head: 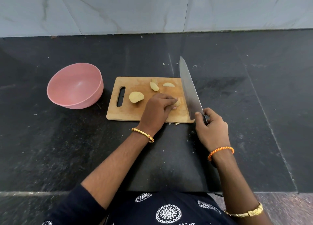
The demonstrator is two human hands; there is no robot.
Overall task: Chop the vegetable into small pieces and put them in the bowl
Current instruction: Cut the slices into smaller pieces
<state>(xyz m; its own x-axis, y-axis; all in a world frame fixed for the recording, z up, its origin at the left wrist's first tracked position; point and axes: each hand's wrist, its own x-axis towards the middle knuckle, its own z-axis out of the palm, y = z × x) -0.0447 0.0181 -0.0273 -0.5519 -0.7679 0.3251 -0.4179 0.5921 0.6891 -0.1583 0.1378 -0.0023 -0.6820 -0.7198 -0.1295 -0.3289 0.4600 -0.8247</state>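
A wooden cutting board [135,112] lies on the black counter. My left hand [157,109] presses a pale potato piece [177,103] against the board's right side. A larger potato half [136,97] rests near the board's handle slot, and two wedges [154,86] [168,84] lie at the far edge. My right hand [210,128] grips the handle of a large knife [188,87]. Its blade runs along the board's right edge, tip pointing away from me, just right of the held piece. The pink bowl [75,85] stands empty to the board's left.
The black stone counter [67,148] carries small scraps and specks around the board, and one peel bit [177,123] lies at the board's near edge. A grey marble wall [152,9] closes off the back. The counter's near edge runs just in front of my body.
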